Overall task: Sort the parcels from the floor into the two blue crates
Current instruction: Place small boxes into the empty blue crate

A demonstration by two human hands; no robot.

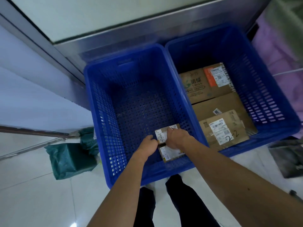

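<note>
Gripping a small brown cardboard box (pixel 161 136) by its sides, the left hand (pixel 148 142) and right hand (pixel 176 138) hold it in the left blue plastic crate's (pixel 106 120) near right corner; light and stiff, I'd judge.

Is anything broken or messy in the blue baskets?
Nothing looks broken or spilled. The boxes in the right crate lie flat, and the left hand and right hand hold a small box in the left crate. Two green bagged parcels lie on the floor, not yet sorted.
</note>
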